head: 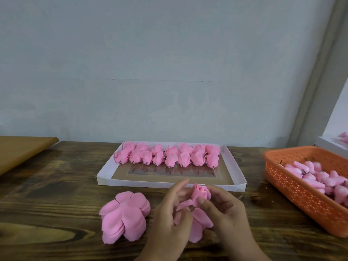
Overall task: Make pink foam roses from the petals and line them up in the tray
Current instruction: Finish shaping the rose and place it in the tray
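Holding a half-made rose (200, 194) low in the middle of the frame, both hands work just in front of the tray. The right hand (228, 208) curls round the bud, its thumb pressed on the bud's side. The left hand (170, 210) has its fingers partly curled among the loose petals that hang under the bud, and it grips them there. The hanging petals spread down toward the bottom of the frame.

Left of the hands, a stack of flat petal sheets (125, 216) lies on the dark wooden table (56, 185), close to the left hand but apart from it.

The white tray (238, 176) sits in the centre of the frame against the wall. Finished roses (167, 155) fill its far part in two rows, touching one another, stems pointing toward the camera; the near part of the tray shows bare brown floor.

At the right edge an orange perforated basket (301, 194) holds a heap of pink buds (320, 178). A lighter wooden board (20, 149) shows at the left edge.
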The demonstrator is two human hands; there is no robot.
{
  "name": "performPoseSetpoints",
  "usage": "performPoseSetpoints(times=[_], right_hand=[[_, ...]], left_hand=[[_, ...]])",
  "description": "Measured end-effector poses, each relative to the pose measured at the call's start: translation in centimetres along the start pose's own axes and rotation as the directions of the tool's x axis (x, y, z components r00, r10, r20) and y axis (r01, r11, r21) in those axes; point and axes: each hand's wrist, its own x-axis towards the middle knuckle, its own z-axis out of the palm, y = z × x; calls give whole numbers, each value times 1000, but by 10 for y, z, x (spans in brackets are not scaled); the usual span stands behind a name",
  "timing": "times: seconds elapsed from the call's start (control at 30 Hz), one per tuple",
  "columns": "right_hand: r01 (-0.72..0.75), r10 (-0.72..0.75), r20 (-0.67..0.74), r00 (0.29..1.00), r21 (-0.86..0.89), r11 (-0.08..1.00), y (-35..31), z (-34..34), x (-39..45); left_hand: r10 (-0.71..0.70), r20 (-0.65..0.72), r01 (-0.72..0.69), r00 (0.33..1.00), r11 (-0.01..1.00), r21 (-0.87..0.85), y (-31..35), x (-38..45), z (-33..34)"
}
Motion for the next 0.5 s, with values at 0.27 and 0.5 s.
performPoseSetpoints(times=[0.27, 0.5], right_hand=[[116, -107, 124, 987, -62, 991, 3, -5, 3], [116, -92, 253, 963, -84, 990, 8, -17, 9]], left_hand=[[-72, 55, 79, 996, 988, -132, 8, 10, -11], [21, 48, -16, 999, 995, -100, 10, 13, -16]])
